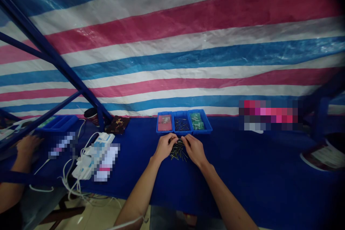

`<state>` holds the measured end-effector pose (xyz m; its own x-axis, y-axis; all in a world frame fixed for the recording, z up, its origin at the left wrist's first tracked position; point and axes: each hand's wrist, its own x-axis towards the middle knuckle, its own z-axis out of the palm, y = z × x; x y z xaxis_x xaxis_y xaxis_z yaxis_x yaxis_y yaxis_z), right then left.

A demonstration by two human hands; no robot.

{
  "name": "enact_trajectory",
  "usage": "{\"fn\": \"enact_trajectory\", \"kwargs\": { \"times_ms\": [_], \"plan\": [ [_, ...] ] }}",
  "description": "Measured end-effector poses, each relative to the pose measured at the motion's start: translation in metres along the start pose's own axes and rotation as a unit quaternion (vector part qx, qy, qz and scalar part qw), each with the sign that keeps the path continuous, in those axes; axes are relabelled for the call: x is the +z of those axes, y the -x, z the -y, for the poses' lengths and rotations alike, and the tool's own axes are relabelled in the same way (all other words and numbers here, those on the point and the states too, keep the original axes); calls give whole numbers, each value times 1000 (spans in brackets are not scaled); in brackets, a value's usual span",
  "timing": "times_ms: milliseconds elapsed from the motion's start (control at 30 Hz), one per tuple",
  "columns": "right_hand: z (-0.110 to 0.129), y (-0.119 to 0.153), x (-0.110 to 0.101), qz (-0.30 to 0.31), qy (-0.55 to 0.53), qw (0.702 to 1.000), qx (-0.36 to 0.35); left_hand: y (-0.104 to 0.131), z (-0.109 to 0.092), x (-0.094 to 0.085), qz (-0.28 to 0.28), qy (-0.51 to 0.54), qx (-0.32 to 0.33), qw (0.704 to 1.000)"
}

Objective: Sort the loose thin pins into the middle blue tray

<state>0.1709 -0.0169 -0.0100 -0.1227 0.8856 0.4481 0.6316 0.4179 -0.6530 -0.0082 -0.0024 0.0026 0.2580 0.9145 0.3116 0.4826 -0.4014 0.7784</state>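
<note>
A loose pile of thin metal pins, perhaps nails or screws (177, 152), lies on the blue tabletop between my hands. My left hand (165, 146) is at the pile's upper left, thumb and fingers pinched together. At the upper right, my right hand (195, 147) is closed in a similar pinch, its fingertips close to the left ones. Whatever sits between the fingertips is too small to make out. Just beyond the hands stand three joined blue bins: the left bin (165, 131) holds reddish packets, the middle bin (183, 132) dark thin pins, the right bin (207, 129) green packets.
To the left lie a white power strip (100, 143) with tangled cables and a brown packet (118, 125). A blue metal frame post (61, 68) slants there. Another person's hand (28, 145) rests at far left. A tub (323, 154) stands at far right; striped sheeting (188, 57) hangs behind.
</note>
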Motion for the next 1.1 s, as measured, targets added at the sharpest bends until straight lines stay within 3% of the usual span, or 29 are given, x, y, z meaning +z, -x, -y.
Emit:
{"fn": "enact_trajectory", "kwargs": {
  "times_ms": [167, 433, 1100],
  "plan": [
    [1, 1, -2, -1, -52, 999, 13, 0, 1, -1, -6, 8, -3, 1000],
    [0, -2, -3, -4, -69, 997, -20, 0, 2, 1, -6, 3, 4, 1000],
    [1, 0, -3, 6, -33, 999, -8, 0, 2, 0, -5, 3, 5, 1000]
  ]
}}
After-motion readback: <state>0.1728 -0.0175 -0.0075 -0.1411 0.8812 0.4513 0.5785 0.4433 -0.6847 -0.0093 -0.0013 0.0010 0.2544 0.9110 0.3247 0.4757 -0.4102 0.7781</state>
